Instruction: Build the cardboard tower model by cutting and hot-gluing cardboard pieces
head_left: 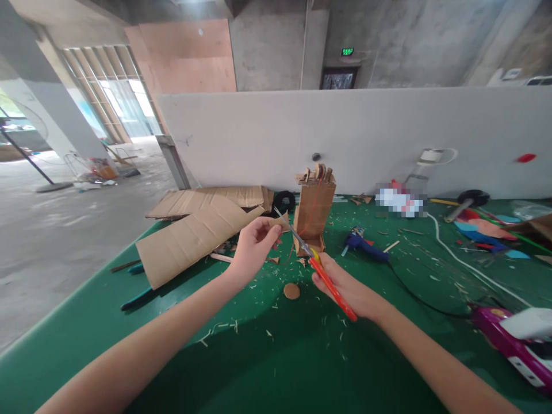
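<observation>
My left hand (pixel 255 247) pinches a small piece of cardboard (pixel 282 222) near the middle of the view. In my right hand (pixel 345 282) is a pair of scissors (pixel 330 286) with red and yellow handles. Their blades point up and left, crossing the piece at my left fingertips. Just behind stands an upright cardboard structure (pixel 316 210) with ragged strips on top and a red thread down its front. A round cardboard disc (pixel 291 291) lies flat on the table below my hands.
Cardboard sheets (pixel 194 238) lie at the left, over a teal-handled tool (pixel 137 300). A blue glue gun (pixel 366 246) with a black cord rests at the right. Further right are a white cable (pixel 457 253) and a magenta device (pixel 509 336). Scraps litter the green table (pixel 241 368).
</observation>
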`<state>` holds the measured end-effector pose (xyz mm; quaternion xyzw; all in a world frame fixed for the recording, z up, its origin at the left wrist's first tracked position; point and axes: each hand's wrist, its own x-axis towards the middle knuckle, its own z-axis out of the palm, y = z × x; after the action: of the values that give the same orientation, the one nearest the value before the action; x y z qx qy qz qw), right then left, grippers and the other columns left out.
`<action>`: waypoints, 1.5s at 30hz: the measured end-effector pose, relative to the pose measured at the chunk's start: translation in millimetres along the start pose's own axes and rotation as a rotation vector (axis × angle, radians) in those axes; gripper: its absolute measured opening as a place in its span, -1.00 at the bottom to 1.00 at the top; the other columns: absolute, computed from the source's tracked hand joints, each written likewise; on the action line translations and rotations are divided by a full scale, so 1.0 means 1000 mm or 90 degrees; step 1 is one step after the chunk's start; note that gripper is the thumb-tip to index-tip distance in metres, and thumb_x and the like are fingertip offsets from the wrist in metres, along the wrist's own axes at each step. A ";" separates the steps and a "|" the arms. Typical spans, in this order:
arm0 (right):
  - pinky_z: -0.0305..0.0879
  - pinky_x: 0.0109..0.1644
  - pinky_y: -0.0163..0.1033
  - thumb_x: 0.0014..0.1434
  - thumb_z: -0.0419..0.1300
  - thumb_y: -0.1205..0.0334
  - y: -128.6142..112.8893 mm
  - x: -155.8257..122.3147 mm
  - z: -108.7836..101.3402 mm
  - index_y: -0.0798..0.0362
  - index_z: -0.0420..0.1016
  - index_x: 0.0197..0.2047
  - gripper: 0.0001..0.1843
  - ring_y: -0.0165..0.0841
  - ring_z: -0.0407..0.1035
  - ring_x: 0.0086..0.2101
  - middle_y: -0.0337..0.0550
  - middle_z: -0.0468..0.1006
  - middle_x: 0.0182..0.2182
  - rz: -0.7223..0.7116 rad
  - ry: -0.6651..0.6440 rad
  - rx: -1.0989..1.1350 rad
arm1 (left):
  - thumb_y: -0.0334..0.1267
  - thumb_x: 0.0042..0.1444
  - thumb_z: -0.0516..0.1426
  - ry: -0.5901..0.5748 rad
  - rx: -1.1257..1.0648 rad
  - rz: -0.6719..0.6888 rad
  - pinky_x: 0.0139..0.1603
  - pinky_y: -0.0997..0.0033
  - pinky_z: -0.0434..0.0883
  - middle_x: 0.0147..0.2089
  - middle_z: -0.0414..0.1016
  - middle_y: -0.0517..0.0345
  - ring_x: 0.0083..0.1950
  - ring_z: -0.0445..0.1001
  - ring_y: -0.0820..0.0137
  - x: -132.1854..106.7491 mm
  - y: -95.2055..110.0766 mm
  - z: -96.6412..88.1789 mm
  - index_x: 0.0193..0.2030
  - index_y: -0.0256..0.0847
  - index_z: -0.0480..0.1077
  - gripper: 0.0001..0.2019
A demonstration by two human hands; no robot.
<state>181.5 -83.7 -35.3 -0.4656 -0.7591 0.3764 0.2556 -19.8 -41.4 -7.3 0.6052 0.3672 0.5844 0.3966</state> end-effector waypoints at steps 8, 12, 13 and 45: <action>0.35 -0.19 -0.18 0.22 -0.04 -0.10 0.014 0.002 0.003 -0.04 0.12 -0.20 -0.70 -0.40 0.27 -0.36 -0.26 0.23 -0.34 0.012 0.004 0.072 | -0.17 0.05 0.17 -0.023 0.017 -0.026 -0.46 0.47 0.31 -0.55 0.37 0.21 -0.50 0.36 0.47 -0.003 0.001 0.001 -0.43 -0.20 0.40 -0.84; 0.29 -0.35 -0.24 0.21 -0.04 -0.10 0.012 0.003 0.001 -0.04 0.09 -0.25 -0.70 -0.40 0.26 -0.44 -0.29 0.28 -0.41 0.030 -0.015 0.051 | -0.17 0.08 0.14 -0.032 0.061 -0.023 -0.52 0.50 0.26 -0.59 0.34 0.23 -0.53 0.32 0.48 -0.003 0.000 0.000 -0.44 -0.19 0.38 -0.83; 0.26 -0.38 -0.24 0.20 -0.02 -0.10 0.011 0.003 0.001 -0.04 0.09 -0.26 -0.70 -0.40 0.26 -0.46 -0.29 0.29 -0.43 0.032 -0.009 0.025 | -0.16 0.08 0.14 -0.034 0.067 -0.023 -0.53 0.50 0.25 -0.59 0.34 0.22 -0.54 0.32 0.49 -0.003 0.000 -0.001 -0.46 -0.19 0.37 -0.82; 0.15 -0.54 -0.27 0.21 0.03 -0.02 0.026 0.007 0.014 -0.04 0.07 -0.28 -0.74 -0.44 0.13 -0.57 -0.35 0.20 -0.51 0.000 0.014 -0.020 | -0.18 0.17 0.03 -0.120 0.165 -0.038 -0.56 0.57 0.28 -0.60 0.25 0.31 -0.60 0.32 0.58 -0.003 0.011 -0.005 -0.49 -0.22 0.22 -0.75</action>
<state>181.6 -75.0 -64.4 -0.4735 -0.7622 0.3590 0.2569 -25.7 -48.4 1.3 0.6924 0.4181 0.4608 0.3652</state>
